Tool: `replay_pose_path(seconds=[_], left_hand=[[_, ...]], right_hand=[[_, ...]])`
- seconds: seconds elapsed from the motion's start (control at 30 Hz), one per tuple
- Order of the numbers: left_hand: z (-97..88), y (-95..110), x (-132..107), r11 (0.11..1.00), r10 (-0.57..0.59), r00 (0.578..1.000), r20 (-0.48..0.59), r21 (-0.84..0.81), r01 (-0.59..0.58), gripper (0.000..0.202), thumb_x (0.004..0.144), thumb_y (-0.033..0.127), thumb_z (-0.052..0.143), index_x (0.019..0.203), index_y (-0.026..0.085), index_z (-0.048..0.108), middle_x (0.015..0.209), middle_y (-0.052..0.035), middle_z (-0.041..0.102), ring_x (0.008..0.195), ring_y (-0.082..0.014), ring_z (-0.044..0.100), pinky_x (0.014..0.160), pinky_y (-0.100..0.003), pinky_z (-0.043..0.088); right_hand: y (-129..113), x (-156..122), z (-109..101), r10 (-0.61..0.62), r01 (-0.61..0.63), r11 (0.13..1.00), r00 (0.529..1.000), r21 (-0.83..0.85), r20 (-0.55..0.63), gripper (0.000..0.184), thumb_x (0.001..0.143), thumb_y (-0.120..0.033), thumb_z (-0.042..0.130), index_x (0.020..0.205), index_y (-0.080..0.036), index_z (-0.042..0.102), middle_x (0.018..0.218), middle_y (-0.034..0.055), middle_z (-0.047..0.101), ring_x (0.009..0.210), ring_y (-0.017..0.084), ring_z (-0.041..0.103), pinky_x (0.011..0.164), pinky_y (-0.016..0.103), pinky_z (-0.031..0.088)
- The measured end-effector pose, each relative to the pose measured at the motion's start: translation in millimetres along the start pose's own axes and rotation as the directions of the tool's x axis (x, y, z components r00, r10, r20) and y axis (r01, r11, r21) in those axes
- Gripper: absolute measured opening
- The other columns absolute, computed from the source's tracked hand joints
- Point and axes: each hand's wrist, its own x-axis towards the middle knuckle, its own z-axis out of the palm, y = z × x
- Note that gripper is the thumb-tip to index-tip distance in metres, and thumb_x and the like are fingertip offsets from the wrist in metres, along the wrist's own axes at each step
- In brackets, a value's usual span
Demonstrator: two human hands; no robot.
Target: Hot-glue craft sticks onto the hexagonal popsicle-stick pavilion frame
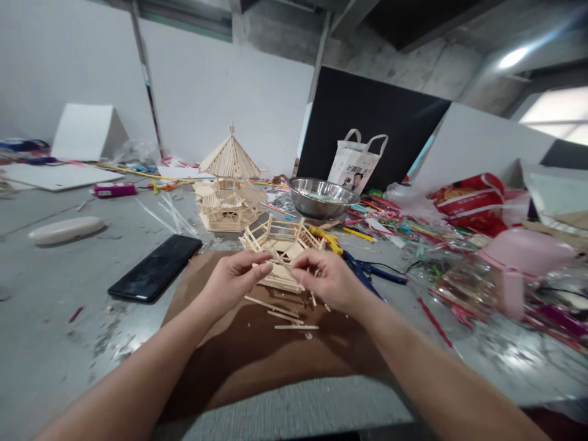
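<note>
Both my hands are in front of a partly built wooden-stick model (278,283), an open ring of short posts and rails on a base. My left hand (235,277) pinches with thumb and forefinger at the model's near left side. My right hand (329,278) is closed in a pinch at the near right. A thin wooden stick (281,262) spans the small gap between my fingertips, blurred against the model behind it. Several loose wooden sticks (296,327) lie on the brown board (220,361) below my hands.
Behind stands a finished-looking stick pavilion (231,159). A black phone (156,268) lies left, a white oval case (67,231) beyond it. Yellow-and-blue pliers (356,264), a steel bowl (323,199), a pink-lidded jug (514,269) and scattered craft scraps are to the right.
</note>
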Motion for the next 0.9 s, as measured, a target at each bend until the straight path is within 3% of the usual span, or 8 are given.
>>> replay_pose_path(seconds=[0.17,0.27,0.4,0.5,0.6,0.73,0.83,0.9], left_hand=[[14.0,3.3,-7.0,0.987,0.019,0.997,0.072,-0.159,-0.007,0.022,0.073,0.033,0.051,0.071,0.014,0.062,0.079,-0.0050,0.062,0.071,-0.0134,0.054,0.059,-0.022,0.042],[14.4,5.2,-8.3,0.976,-0.024,0.997,0.072,-0.213,0.039,0.024,0.076,0.033,0.045,0.073,0.013,0.058,0.070,-0.0031,0.059,0.062,-0.0107,0.051,0.058,-0.022,0.042],[12.3,8.4,-9.3,0.982,-0.055,0.998,0.013,-0.179,0.057,0.028,0.081,0.035,0.036,0.066,0.015,0.047,0.056,0.0011,0.053,0.055,-0.0087,0.048,0.058,-0.021,0.040],[17.6,8.1,-13.0,0.987,-0.087,0.993,0.074,-0.126,0.096,0.030,0.083,0.040,0.030,0.070,0.016,0.044,0.049,0.0040,0.045,0.047,-0.0079,0.044,0.052,-0.020,0.039],[26.4,5.2,-18.1,0.999,-0.050,0.976,0.212,0.011,0.049,0.031,0.083,0.041,0.028,0.082,0.017,0.046,0.056,0.0021,0.050,0.054,-0.0096,0.048,0.055,-0.021,0.040],[32.3,1.2,-20.8,0.960,-0.013,0.930,0.367,0.264,-0.091,0.028,0.084,0.036,0.027,0.078,0.019,0.047,0.069,-0.0008,0.057,0.064,-0.0116,0.052,0.060,-0.022,0.039],[29.6,-0.9,-19.5,0.903,-0.048,0.938,0.344,0.417,-0.107,0.025,0.084,0.032,0.026,0.075,0.019,0.045,0.064,0.0001,0.056,0.058,-0.0117,0.052,0.054,-0.021,0.036],[26.0,-2.6,-18.1,0.862,-0.043,0.953,0.299,0.493,-0.115,0.023,0.083,0.031,0.026,0.078,0.020,0.045,0.061,0.0005,0.055,0.054,-0.0117,0.051,0.051,-0.021,0.033]], right_hand=[[4.6,-15.6,35.2,-0.028,0.030,0.999,0.999,0.038,-0.046,0.018,0.077,-0.030,0.045,0.070,-0.017,0.054,0.067,0.0004,0.055,0.060,0.010,0.046,0.056,0.020,0.036],[15.8,-18.9,29.4,-0.024,0.022,0.999,0.999,-0.044,-0.035,0.024,0.077,-0.036,0.045,0.067,-0.016,0.054,0.065,0.0000,0.053,0.058,0.009,0.045,0.055,0.021,0.033],[26.0,-27.7,9.0,0.094,-0.106,0.987,0.991,-0.124,-0.095,0.049,0.081,-0.045,0.031,0.043,-0.016,0.038,0.043,-0.0037,0.032,0.043,0.007,0.029,0.044,0.022,0.022],[20.9,-33.5,11.8,0.034,-0.022,0.983,0.998,-0.184,0.062,0.045,0.081,-0.042,0.034,0.046,-0.016,0.044,0.046,-0.0026,0.038,0.045,0.007,0.033,0.045,0.022,0.025],[13.4,-35.2,30.7,-0.048,0.109,0.971,0.960,-0.210,0.275,0.023,0.076,-0.034,0.045,0.067,-0.017,0.058,0.064,0.0013,0.057,0.058,0.011,0.047,0.055,0.022,0.034],[14.7,-36.0,46.9,-0.038,0.059,0.997,0.941,-0.054,0.337,0.019,0.074,-0.029,0.047,0.077,-0.016,0.060,0.079,0.0048,0.061,0.070,0.014,0.053,0.062,0.023,0.039],[17.1,-38.9,37.7,0.039,-0.112,0.969,0.951,0.222,0.308,0.022,0.073,-0.032,0.049,0.085,-0.015,0.058,0.074,0.0027,0.060,0.059,0.010,0.051,0.055,0.022,0.040],[17.9,-40.2,20.9,0.128,-0.191,0.893,0.976,0.407,0.177,0.023,0.072,-0.034,0.050,0.086,-0.016,0.055,0.071,0.0012,0.058,0.051,0.008,0.048,0.050,0.022,0.040]])
